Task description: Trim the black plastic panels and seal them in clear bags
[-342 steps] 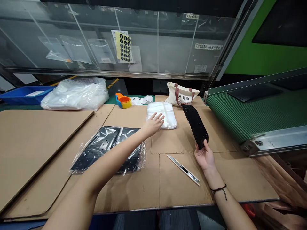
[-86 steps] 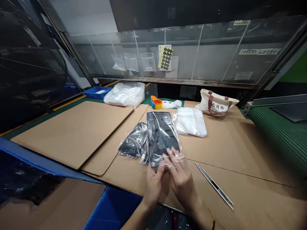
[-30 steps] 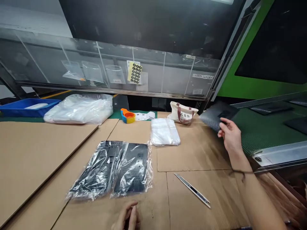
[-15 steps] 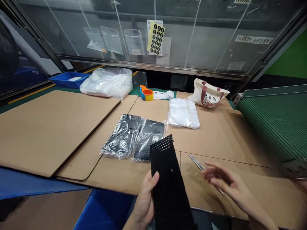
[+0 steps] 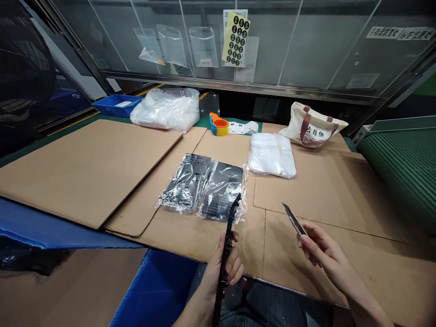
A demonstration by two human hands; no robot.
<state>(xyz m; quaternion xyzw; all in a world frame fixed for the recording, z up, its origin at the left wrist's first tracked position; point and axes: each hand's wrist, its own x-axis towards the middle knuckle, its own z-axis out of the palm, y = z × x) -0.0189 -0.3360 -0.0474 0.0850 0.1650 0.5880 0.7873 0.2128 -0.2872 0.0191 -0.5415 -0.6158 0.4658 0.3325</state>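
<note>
My left hand (image 5: 225, 263) is closed around a thin black perforated panel (image 5: 227, 247), turned so that its narrow edge faces me. Small tabs stick out along that edge. My right hand (image 5: 318, 245) grips a slim silver utility knife (image 5: 293, 219), its blade tip pointing up and to the left above the cardboard. Beyond the panel lie two clear plastic bags with black slotted panels inside, the left bagged panel (image 5: 186, 182) and the right bagged panel (image 5: 223, 190), side by side on the cardboard.
Cardboard sheets (image 5: 88, 168) cover the bench. At the back are a blue tray (image 5: 117, 109), a bulging plastic bag (image 5: 166, 109), a tape dispenser (image 5: 219, 125), a stack of clear bags (image 5: 271, 155) and a canvas tote (image 5: 311, 127). A green conveyor belt (image 5: 405, 163) borders the right.
My right hand has picked up the utility knife from the cardboard. My left hand has rotated the black panel from its broad face to its edge. The view has shifted slightly.
</note>
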